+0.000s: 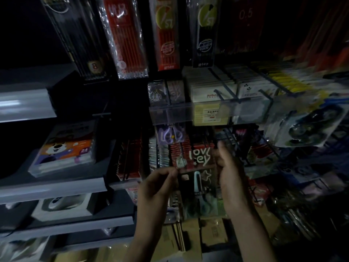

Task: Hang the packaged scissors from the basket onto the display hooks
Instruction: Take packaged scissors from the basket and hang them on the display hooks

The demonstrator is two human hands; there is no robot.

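Both hands hold the packaged scissors [197,178] before the display hooks [229,137], the left hand [156,186] pinching its left edge with curled fingers [170,172], the right hand [231,173] gripping its right edge. The pack stands upright, long axis vertical, printed header up, slightly below the hooks. Hanging it well probably means keeping it level, lining the header with one hook tip and sliding it straight back.
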